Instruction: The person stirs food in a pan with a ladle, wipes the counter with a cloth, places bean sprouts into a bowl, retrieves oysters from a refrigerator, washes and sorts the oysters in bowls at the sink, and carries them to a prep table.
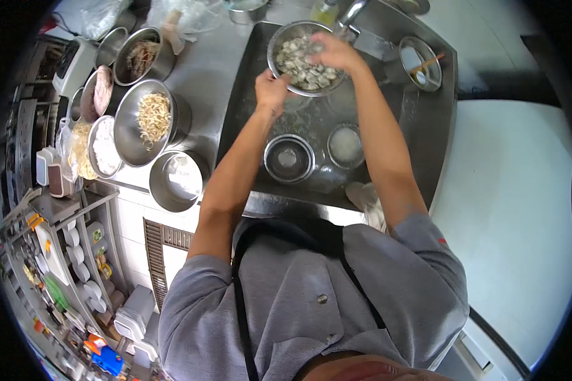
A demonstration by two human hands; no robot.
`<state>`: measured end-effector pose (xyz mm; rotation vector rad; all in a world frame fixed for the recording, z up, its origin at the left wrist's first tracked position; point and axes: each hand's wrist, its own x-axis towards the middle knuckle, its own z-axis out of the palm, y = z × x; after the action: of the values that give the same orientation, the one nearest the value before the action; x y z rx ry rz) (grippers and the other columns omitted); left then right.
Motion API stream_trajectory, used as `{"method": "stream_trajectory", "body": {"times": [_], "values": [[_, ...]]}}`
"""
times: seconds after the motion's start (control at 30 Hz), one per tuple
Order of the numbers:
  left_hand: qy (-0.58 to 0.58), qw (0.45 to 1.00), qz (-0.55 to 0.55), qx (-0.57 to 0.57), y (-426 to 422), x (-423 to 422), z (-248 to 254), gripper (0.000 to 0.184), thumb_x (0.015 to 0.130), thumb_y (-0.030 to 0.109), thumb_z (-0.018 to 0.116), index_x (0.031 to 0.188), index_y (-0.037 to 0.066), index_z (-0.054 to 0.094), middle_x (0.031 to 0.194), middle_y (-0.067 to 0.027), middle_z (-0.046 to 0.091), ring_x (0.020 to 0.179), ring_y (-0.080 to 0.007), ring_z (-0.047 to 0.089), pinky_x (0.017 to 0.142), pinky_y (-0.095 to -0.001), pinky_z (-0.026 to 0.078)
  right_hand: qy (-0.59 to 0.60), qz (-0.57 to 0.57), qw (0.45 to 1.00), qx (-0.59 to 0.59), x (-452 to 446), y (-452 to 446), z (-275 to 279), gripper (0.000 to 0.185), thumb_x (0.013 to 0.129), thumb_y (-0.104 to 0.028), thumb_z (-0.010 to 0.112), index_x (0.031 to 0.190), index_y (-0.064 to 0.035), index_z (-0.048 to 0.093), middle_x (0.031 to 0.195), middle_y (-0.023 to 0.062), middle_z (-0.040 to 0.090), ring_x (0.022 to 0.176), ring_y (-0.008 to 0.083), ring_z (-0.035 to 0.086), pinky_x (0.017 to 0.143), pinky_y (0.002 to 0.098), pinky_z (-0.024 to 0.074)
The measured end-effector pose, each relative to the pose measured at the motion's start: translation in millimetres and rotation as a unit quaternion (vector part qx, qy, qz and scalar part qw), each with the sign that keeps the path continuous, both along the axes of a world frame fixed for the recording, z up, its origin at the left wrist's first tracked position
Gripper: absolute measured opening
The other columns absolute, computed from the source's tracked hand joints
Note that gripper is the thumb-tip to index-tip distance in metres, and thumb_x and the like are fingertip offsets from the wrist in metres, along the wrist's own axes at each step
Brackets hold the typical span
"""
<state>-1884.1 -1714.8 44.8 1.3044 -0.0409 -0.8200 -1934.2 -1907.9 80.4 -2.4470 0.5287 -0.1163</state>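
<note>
At far end of sink (245, 82), left hand (271, 93) clasps metal bowl (271, 54) by rim, fingers presumably steadying it for right hand (335, 52) among pale pieces (292, 60) inside; right fingers blurred, grip cannot tell.

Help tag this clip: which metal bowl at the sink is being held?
The metal bowl near the faucet, holding what look like shucked oysters: the left hand grips its rim, the right hand reaches over them. Neither touches the other bowls.

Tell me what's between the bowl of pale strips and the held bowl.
In the head view: some counter, the sink's left edge, then the left hand.
</note>
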Motion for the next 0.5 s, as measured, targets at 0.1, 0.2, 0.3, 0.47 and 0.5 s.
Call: {"method": "stream_trajectory", "body": {"times": [0.1, 0.2, 0.3, 0.47, 0.5], "values": [[-0.029, 0.999, -0.011, 0.009, -9.2, -9.0, 16.2, 0.021, 0.082, -0.002, 0.055, 0.101, -0.002, 0.063, 0.091, -0.0107, 0.067, 0.072, -0.0173, 0.066, 0.055, -0.0296, 0.058, -0.005, -0.072, 0.992, -0.108, -0.1, 27.6, -34.2, 0.062, 0.065, -0.017, 0.078, 0.121, -0.0027, 0.054, 0.11, 0.0138, 0.063, 0.098, 0.025, 0.059, 0.082, 0.0352, 0.0496], [-0.049, 0.993, -0.054, 0.092, -12.2, -23.6, 16.9, 0.02, 0.081, -0.001, 0.056, 0.101, -0.003, 0.062, 0.092, -0.0117, 0.066, 0.074, -0.018, 0.066, 0.056, -0.0293, 0.058, -0.006, -0.203, 0.927, 0.316, 9.2, 13.1, -78.6, 0.066, 0.063, -0.012, 0.076, 0.123, -0.0004, 0.053, 0.11, 0.0128, 0.061, 0.092, 0.0231, 0.058, 0.077, 0.0345, 0.0485], [0.023, 0.998, -0.038, 0.043, -9.9, -26.0, -0.2, 0.021, 0.081, -0.001, 0.056, 0.101, -0.004, 0.06, 0.094, -0.0132, 0.066, 0.076, -0.0203, 0.067, 0.058, -0.0305, 0.059, 0.01, -0.167, 0.946, 0.277, 2.6, 20.8, -27.7, 0.059, 0.065, -0.006, 0.072, 0.121, -0.0009, 0.055, 0.106, 0.0106, 0.061, 0.09, 0.0214, 0.059, 0.075, 0.0328, 0.0481], [0.02, 0.999, -0.036, 0.023, 0.6, -18.9, -12.1, 0.021, 0.081, -0.003, 0.055, 0.101, -0.005, 0.058, 0.096, -0.0147, 0.065, 0.078, -0.0234, 0.067, 0.06, -0.0335, 0.06, 0.036, -0.107, 0.913, 0.393, -31.5, 13.9, 41.7, 0.05, 0.074, -0.007, 0.068, 0.122, -0.0106, 0.058, 0.116, 0.0125, 0.056, 0.102, 0.0209, 0.056, 0.083, 0.036, 0.049], [0.019, 0.999, -0.03, 0.026, -0.2, -19.8, -13.8, 0.02, 0.081, -0.004, 0.054, 0.1, -0.004, 0.059, 0.096, -0.0153, 0.065, 0.079, -0.0232, 0.068, 0.061, -0.0335, 0.06, 0.051, -0.137, 0.923, 0.355, -35.3, 13.6, 39.3, 0.055, 0.073, -0.011, 0.07, 0.126, -0.0101, 0.055, 0.122, 0.0143, 0.054, 0.111, 0.0235, 0.054, 0.088, 0.0369, 0.0479]]}}
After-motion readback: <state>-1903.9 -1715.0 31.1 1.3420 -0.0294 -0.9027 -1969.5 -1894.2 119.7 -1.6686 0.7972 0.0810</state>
